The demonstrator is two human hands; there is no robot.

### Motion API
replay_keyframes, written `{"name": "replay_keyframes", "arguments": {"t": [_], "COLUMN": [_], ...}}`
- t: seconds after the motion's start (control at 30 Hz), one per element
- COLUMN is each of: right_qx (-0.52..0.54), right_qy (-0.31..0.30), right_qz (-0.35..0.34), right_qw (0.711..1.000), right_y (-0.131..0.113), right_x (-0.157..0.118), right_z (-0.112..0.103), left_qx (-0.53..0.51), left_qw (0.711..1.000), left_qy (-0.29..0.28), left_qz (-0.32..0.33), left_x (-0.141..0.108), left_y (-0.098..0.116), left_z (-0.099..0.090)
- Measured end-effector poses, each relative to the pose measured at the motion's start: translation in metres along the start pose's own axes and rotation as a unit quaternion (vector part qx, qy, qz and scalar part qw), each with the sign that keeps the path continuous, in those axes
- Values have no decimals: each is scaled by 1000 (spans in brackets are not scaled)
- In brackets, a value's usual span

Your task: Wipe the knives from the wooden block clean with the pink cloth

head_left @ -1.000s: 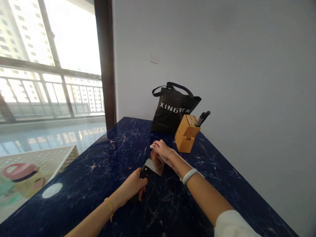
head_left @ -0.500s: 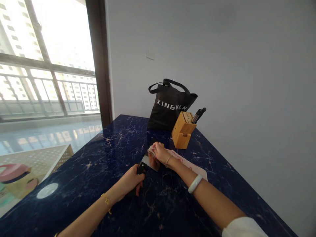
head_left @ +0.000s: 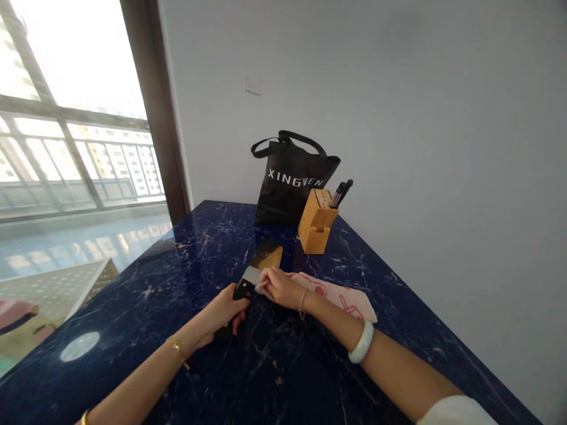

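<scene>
A cleaver (head_left: 251, 275) with a black handle and a broad shiny blade points away from me, low over the dark blue marbled table. Wrapped round its handle is my left hand (head_left: 229, 308), closed. My right hand (head_left: 280, 287), also closed, pinches one end of a pale cloth (head_left: 339, 295) with a red pattern. That bunched end lies against the blade close to the handle. The rest of the cloth trails right, beneath my right wrist and forearm. The blade mirrors the wooden knife block.
Beyond my hands stands a wooden knife block (head_left: 316, 227) holding black-handled tools. Behind it a black tote bag (head_left: 287, 183) leans near the wall. Left of the table (head_left: 177, 277) are a perforated beige surface (head_left: 66, 286) and a pink-lidded container (head_left: 18, 321).
My right hand has slid with the cloth from the blade's far part back toward the handle, uncovering more blade. My left hand keeps the handle. The whole view has shifted slightly.
</scene>
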State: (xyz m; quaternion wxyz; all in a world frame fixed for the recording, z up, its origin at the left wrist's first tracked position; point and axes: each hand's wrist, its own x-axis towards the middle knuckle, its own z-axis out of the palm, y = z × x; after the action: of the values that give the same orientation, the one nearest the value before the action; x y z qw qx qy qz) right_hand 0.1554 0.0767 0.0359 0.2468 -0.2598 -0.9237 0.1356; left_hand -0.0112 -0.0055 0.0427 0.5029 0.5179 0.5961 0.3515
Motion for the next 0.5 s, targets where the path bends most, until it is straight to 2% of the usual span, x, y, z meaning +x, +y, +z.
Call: {"name": "replay_keyframes", "arguments": {"t": [0.13,0.33,0.43,0.5], "right_qx": [-38,-107,-114,-117], "right_qy": [14,33,50,56], "right_qz": [52,206,233,237], "right_qw": [998,972,965,963], "right_y": [35,90,104,105], "right_x": [22,65,81,83], "right_z": [1,-5,-7,-7], "left_qx": [-3,-6,-6,-6], "left_qw": [1000,1000,1000,1000], "left_qy": [-3,-2,-4,-6], "left_qz": [-9,-14,-13,-7], "left_x": [-2,-3,-2,0], "left_y": [2,1,-2,-3], "left_z": [-1,1,0,0]}}
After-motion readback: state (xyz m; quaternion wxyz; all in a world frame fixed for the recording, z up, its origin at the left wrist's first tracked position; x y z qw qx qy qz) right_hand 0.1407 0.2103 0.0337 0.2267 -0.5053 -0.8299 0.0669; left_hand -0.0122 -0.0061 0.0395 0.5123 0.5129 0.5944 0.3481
